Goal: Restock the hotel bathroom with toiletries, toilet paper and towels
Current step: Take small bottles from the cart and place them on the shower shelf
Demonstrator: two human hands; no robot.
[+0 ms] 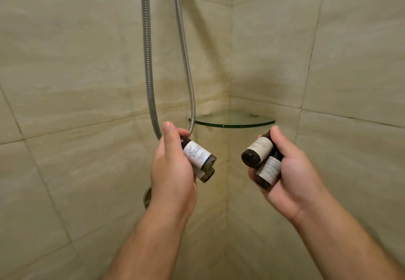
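Observation:
My left hand (172, 170) grips two small dark toiletry bottles with white labels, one bottle (197, 153) above the other (206, 174). Two more of the same kind sit in my right hand (289, 170), an upper bottle (258, 149) and a lower bottle (268, 173), lying on their sides. Both hands are raised in front of a shower corner. Just above and between them a glass corner shelf (234, 120) is fixed to the tiled walls, with nothing on it.
A metal shower hose (149, 60) hangs in a loop down the left wall, its bend behind my left hand. A round metal fitting (147, 197) shows on the wall below that hand. Beige tiled walls (328, 60) meet in the corner.

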